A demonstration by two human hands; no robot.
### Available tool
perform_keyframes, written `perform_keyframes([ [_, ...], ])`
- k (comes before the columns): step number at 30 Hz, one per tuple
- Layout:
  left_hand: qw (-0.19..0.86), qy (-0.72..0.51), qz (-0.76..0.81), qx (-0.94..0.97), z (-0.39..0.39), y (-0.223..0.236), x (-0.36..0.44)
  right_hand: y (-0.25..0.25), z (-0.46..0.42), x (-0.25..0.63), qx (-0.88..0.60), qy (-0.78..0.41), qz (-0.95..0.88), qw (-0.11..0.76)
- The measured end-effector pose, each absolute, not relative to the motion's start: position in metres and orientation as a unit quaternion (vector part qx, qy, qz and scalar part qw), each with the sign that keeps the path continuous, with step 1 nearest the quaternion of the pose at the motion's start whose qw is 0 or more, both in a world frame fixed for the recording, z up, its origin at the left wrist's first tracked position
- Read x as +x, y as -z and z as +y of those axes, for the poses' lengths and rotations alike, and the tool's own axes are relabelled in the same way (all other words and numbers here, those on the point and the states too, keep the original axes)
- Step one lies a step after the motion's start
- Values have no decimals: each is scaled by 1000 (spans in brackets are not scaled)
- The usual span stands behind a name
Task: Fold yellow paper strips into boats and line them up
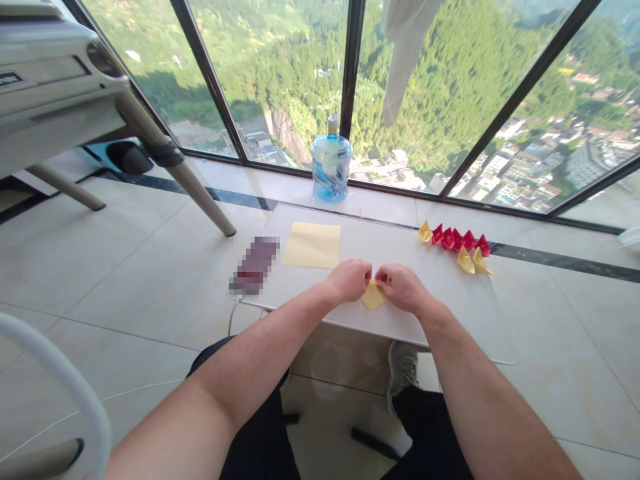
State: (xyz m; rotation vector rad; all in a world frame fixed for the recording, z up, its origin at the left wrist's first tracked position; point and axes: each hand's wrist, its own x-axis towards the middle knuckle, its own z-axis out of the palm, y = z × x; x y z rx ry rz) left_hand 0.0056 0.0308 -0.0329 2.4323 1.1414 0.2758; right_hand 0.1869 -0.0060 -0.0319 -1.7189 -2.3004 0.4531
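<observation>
A small piece of folded yellow paper (373, 297) is held between my two hands near the front edge of the low white table (415, 313). My left hand (351, 279) pinches its upper left side, and my right hand (401, 287) grips the upper right side; both sets of fingers are closed and hide the paper's top corners. Behind my left hand lies a flat sheet of yellow paper (313, 245). Folded red paper shapes (460, 240) stand in a row at the table's far right, with yellow folded shapes (465, 261) beside them.
At the table's left lies a pixelated phone-like object (255, 265) with a white cable. A blue water jug (332, 163) stands behind the table by the windows. To the left, a large piece of equipment (55, 73) rests on slanted legs. My shoe (403, 367) is under the table edge.
</observation>
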Motion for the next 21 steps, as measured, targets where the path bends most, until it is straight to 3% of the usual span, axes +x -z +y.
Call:
perform_keyframes([
  [12, 208, -80, 385, 896, 37, 34, -8, 36, -8, 188, -583, -169, -785, 120],
  [21, 204, -72, 364, 906, 37, 26, -24, 41, -16, 207, -576, -189, -777, 169],
])
